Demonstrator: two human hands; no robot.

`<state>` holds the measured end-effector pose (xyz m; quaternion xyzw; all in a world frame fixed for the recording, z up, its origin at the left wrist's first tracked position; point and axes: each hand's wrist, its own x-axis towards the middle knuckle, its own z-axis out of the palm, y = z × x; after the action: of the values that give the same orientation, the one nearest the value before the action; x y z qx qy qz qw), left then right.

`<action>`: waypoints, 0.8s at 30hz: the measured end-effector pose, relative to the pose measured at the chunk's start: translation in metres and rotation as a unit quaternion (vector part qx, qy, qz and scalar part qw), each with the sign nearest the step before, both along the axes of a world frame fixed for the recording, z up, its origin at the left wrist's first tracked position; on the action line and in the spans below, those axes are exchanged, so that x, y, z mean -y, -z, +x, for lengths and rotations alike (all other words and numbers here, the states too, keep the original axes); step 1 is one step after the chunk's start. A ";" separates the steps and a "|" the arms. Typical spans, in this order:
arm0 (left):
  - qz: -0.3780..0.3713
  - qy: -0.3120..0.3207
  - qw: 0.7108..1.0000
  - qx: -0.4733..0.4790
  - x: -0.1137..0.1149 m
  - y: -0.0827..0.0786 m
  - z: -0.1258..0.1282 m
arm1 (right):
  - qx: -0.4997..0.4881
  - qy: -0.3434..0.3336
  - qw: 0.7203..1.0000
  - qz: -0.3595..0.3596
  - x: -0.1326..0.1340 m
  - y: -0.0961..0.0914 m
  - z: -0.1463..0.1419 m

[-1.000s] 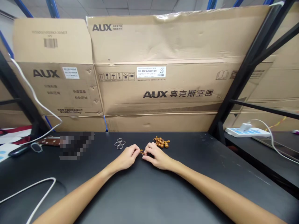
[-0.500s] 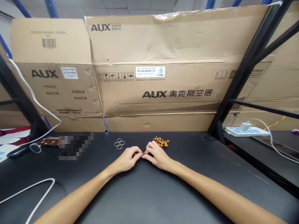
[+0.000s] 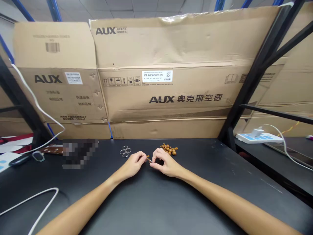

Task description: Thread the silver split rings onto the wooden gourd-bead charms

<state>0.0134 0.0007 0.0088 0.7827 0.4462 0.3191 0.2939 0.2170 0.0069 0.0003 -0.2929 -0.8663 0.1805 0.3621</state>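
My left hand (image 3: 135,164) pinches a short brown cord (image 3: 148,157) between thumb and fingers. Opposite it, my right hand (image 3: 165,163) is closed with thumb and fingertips on a small metal ring (image 3: 150,161). Cord and ring meet in the narrow gap between the hands; whether they are joined is too small to tell. Just behind my right hand lies a pile of brown beaded charms with cords (image 3: 169,149). Several silver split rings (image 3: 125,151) lie flat behind and left of my left hand.
All this is on a black tabletop (image 3: 151,202). Large cardboard boxes (image 3: 158,111) form a wall behind. At left are a white cable (image 3: 46,205), eyeglasses (image 3: 38,156) and a blurred-out dark item (image 3: 78,153). A white power strip (image 3: 259,138) sits far right, beyond a black frame post.
The hands have drawn slightly apart, and a bit of cord and a metal ring now show between the fingertips. The rings and the charm pile stay in place.
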 end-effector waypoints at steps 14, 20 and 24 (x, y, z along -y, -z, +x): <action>-0.005 0.013 1.000 -0.005 0.008 -0.005 0.003 | 0.019 -0.007 1.000 -0.002 -0.006 0.007 -0.002; -0.003 0.038 0.999 -0.009 0.007 -0.005 0.003 | 0.036 0.005 0.999 -0.012 -0.011 0.010 -0.003; -0.019 0.051 0.999 0.002 0.007 -0.005 0.003 | 0.020 0.032 0.999 -0.014 -0.013 0.012 -0.003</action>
<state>0.0163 -0.0065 0.0134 0.7979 0.4113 0.2969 0.3257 0.2139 0.0197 -0.0119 -0.3292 -0.8609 0.1749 0.3461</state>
